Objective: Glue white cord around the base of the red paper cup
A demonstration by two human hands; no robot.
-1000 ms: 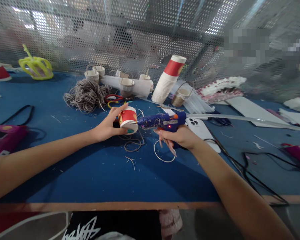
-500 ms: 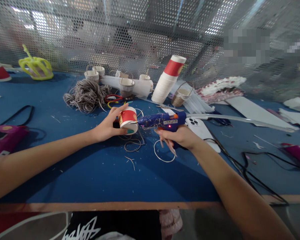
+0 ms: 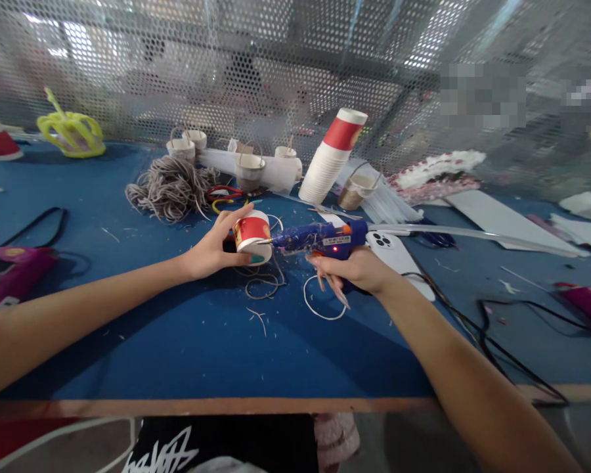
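- left hand (image 3: 211, 249) wraps a cut paper cup (image 3: 252, 234) just above the bench (image 3: 177, 341); right hand (image 3: 357, 268) grips a glue gun (image 3: 320, 239), nozzle touching the cup.
- hot glue could burn nearby fingertips or string onto the phone (image 3: 398, 256).
- cup's inside faces away, contents hidden; stacked cups (image 3: 331, 157) behind.

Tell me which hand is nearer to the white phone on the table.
Right. The right hand, gripping the blue glue gun, sits just in front of the white phone. The left hand holds the red paper cup, farther left.
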